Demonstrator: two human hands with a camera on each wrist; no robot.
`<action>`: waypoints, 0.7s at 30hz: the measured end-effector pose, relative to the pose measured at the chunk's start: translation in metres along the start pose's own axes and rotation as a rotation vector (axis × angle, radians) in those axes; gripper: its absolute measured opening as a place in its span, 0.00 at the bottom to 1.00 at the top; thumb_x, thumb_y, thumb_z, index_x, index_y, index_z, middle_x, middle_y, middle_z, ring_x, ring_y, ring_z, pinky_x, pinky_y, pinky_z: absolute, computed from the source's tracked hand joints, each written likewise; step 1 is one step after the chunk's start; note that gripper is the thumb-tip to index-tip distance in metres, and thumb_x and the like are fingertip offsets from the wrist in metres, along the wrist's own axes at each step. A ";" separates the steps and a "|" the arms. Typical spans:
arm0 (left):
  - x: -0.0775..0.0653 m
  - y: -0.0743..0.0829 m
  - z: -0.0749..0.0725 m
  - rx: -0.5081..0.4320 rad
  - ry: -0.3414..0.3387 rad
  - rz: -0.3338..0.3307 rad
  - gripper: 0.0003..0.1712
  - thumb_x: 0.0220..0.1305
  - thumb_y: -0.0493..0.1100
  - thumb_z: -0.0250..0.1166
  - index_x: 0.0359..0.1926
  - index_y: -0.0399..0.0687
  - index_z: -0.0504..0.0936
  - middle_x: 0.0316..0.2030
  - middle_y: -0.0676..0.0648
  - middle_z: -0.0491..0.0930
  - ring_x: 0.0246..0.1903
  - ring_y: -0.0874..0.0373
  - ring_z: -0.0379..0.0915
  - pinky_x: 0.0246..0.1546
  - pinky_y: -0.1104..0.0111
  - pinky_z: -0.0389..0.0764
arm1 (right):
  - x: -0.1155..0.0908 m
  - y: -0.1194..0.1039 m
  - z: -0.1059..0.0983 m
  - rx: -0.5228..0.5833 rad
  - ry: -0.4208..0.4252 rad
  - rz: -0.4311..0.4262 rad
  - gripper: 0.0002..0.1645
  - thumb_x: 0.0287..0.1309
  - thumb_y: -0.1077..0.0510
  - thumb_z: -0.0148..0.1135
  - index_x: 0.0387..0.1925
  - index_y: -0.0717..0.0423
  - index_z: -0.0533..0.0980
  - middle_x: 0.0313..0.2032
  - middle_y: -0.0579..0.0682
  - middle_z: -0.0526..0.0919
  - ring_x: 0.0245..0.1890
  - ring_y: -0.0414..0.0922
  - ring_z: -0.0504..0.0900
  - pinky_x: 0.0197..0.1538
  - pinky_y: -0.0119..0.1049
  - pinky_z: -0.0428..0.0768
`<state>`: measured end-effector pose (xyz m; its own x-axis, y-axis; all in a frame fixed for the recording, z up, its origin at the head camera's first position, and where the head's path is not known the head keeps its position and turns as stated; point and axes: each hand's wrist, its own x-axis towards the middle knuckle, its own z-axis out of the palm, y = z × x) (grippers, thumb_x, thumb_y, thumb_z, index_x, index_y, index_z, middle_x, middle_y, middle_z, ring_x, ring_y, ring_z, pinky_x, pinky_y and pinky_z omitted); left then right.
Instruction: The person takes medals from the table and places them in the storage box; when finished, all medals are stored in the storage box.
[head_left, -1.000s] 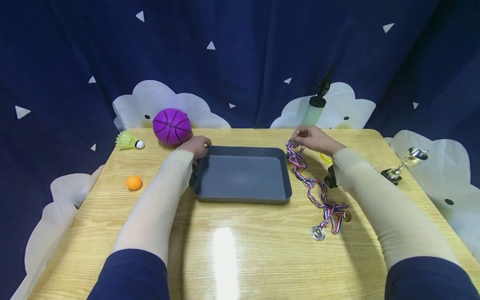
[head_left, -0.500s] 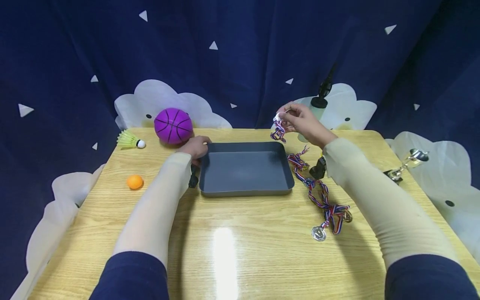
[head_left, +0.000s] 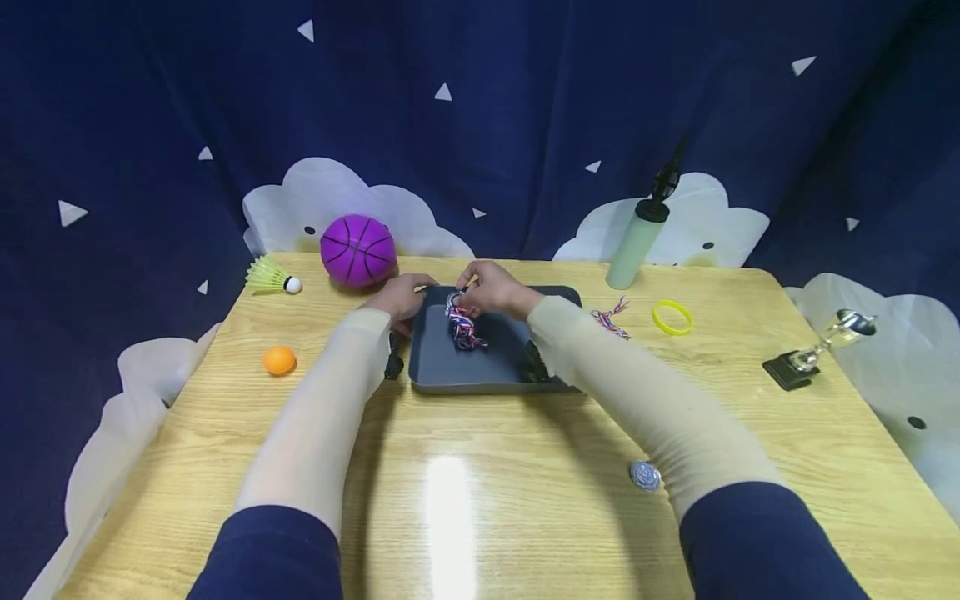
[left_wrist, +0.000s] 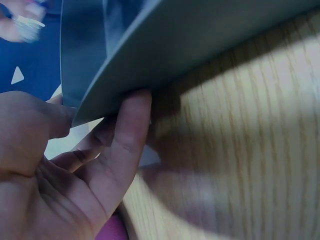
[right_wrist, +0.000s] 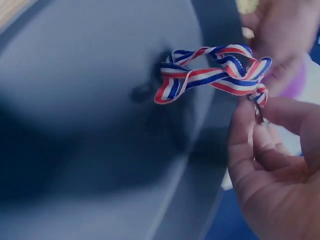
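Shifted from one o'clock to ten across the tray [head_left: 480,388], your right hand [head_left: 492,288] pinches a striped ribbon [head_left: 464,327]; your left hand [head_left: 396,297] grips the tray, also at ten.

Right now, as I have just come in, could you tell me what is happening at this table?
A person's right hand pinches a striped ribbon over the grey tray, while the left hand grips the tray's left end. Whether the ribbon touches the tray floor is unclear. More striped ribbon and a silver medal lie on the table to the right.
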<state>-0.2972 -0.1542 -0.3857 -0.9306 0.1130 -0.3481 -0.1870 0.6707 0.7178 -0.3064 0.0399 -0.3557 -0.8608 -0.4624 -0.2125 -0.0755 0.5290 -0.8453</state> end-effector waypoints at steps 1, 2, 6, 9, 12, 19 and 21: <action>0.000 0.000 0.001 -0.001 -0.002 0.001 0.24 0.84 0.40 0.44 0.74 0.53 0.72 0.70 0.30 0.69 0.35 0.46 0.84 0.32 0.55 0.93 | 0.003 0.001 0.007 -0.029 0.000 0.013 0.11 0.65 0.70 0.65 0.46 0.68 0.74 0.25 0.47 0.79 0.22 0.37 0.79 0.34 0.34 0.87; 0.000 0.000 0.002 -0.002 -0.001 0.006 0.25 0.84 0.40 0.44 0.74 0.54 0.72 0.69 0.30 0.70 0.34 0.46 0.83 0.32 0.55 0.93 | 0.005 0.002 0.013 -0.053 0.001 0.023 0.11 0.65 0.70 0.66 0.45 0.69 0.74 0.25 0.47 0.78 0.23 0.37 0.78 0.34 0.33 0.86; -0.001 0.001 0.003 0.007 -0.004 0.031 0.24 0.84 0.40 0.44 0.74 0.54 0.72 0.68 0.30 0.72 0.35 0.47 0.82 0.31 0.57 0.93 | 0.013 0.008 0.029 -0.200 0.016 0.020 0.10 0.64 0.68 0.68 0.45 0.68 0.79 0.32 0.50 0.80 0.29 0.39 0.78 0.35 0.28 0.80; 0.000 0.002 0.004 0.008 -0.011 0.040 0.24 0.84 0.40 0.44 0.74 0.54 0.72 0.68 0.31 0.71 0.39 0.46 0.82 0.31 0.58 0.93 | 0.016 0.010 0.035 -0.341 0.033 -0.001 0.10 0.63 0.66 0.68 0.45 0.67 0.81 0.41 0.54 0.83 0.38 0.42 0.78 0.45 0.30 0.80; 0.001 0.001 0.003 0.010 -0.003 0.037 0.25 0.84 0.39 0.44 0.74 0.55 0.72 0.70 0.32 0.71 0.38 0.46 0.82 0.30 0.58 0.92 | 0.019 0.010 0.040 -0.452 0.040 -0.034 0.10 0.64 0.64 0.67 0.45 0.67 0.81 0.46 0.56 0.84 0.45 0.46 0.78 0.54 0.36 0.80; 0.000 -0.003 0.001 -0.009 0.003 0.044 0.25 0.84 0.39 0.44 0.74 0.53 0.73 0.69 0.30 0.70 0.31 0.48 0.81 0.27 0.57 0.92 | 0.025 0.007 0.050 -0.609 0.016 -0.009 0.06 0.67 0.63 0.65 0.35 0.59 0.75 0.32 0.47 0.75 0.36 0.44 0.73 0.41 0.35 0.75; 0.000 -0.005 0.001 -0.019 -0.001 0.045 0.25 0.84 0.39 0.43 0.74 0.53 0.73 0.69 0.30 0.71 0.33 0.47 0.81 0.28 0.57 0.92 | 0.026 0.007 0.052 -0.646 0.012 0.001 0.07 0.68 0.62 0.65 0.35 0.58 0.75 0.32 0.47 0.76 0.36 0.44 0.74 0.41 0.36 0.76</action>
<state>-0.2956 -0.1573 -0.3895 -0.9379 0.1433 -0.3159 -0.1512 0.6508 0.7440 -0.3031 -0.0057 -0.3929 -0.8662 -0.4559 -0.2046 -0.3593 0.8528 -0.3789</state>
